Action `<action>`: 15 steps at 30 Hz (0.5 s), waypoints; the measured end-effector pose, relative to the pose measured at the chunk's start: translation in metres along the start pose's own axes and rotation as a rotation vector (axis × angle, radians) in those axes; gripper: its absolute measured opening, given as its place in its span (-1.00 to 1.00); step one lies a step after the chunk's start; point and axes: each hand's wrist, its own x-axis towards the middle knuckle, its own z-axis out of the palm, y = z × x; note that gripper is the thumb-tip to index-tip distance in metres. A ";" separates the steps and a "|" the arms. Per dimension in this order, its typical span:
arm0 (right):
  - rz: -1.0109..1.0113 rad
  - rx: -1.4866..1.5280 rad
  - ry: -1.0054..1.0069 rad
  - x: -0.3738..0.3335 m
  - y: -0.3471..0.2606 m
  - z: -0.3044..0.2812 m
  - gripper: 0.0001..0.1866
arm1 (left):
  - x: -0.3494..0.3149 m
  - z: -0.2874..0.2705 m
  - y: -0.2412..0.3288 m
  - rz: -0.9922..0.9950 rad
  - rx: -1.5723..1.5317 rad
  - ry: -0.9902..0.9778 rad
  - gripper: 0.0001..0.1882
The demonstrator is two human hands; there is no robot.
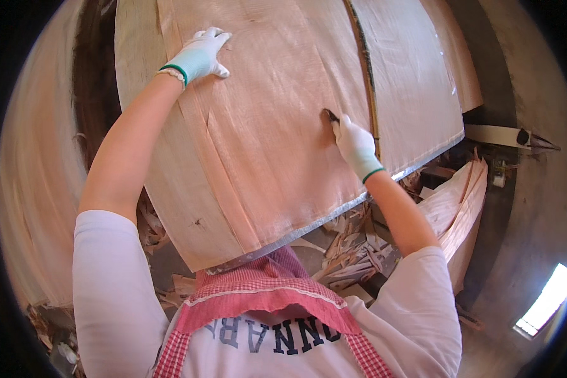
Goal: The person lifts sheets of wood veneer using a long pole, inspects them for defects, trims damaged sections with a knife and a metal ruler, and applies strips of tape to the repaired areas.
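A broad, pinkish-tan sheet of wood veneer (264, 120) lies over the work table, with a paler strip of veneer (195, 220) along its left side. My left hand (201, 53), in a white glove with a green cuff, rests on the sheet near its far left, fingers spread. In the same kind of glove, my right hand (357, 145) grips a small dark knife (331, 116); its tip points to the far left, close over the veneer. Most of the tool is hidden by the fingers. A narrow dark gap (365, 60) runs lengthwise to the right of that hand.
A metal edge (296, 234) borders the table's near side, in front of my red checked apron (264, 286). Torn veneer scraps (359, 252) litter the floor below. More veneer stands at the left (38, 170), and a bundle of curled sheets (463, 201) leans at the right.
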 end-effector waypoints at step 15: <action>0.365 0.106 -0.057 -0.205 0.031 0.044 -0.71 | 0.002 -0.002 -0.002 0.032 0.003 -0.008 -0.07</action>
